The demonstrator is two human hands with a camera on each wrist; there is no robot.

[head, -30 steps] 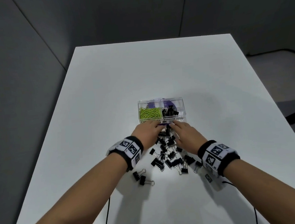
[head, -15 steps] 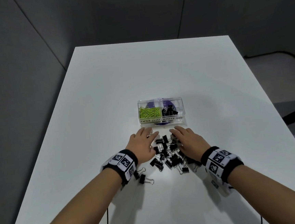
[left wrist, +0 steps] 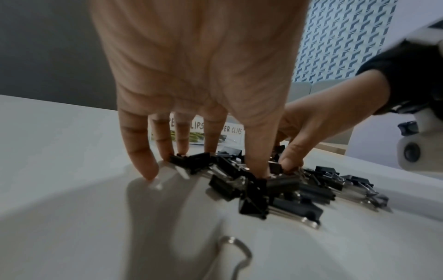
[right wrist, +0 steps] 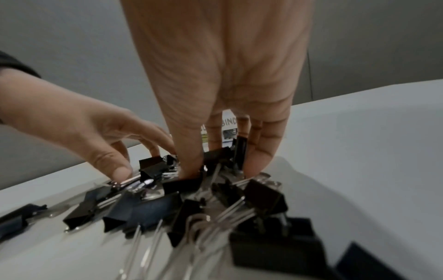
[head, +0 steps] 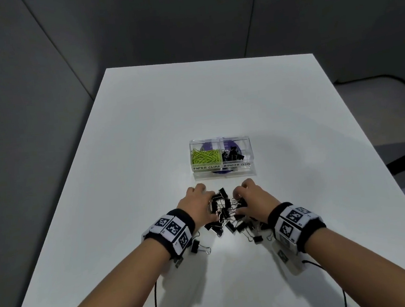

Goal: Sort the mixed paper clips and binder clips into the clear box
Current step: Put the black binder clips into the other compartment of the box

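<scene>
Both hands are down on a heap of black binder clips [head: 226, 215] lying on the white surface [head: 146, 133], just in front of the clear box [head: 223, 173]. The left hand [head: 196, 206] has its fingers curled into the heap's left side, its grip closed on several clips; the right hand [head: 252, 199] likewise gathers clips from the right. In the box, green paper clips [head: 205, 157] fill the left compartment and a few binder clips lie in the right one.
</scene>
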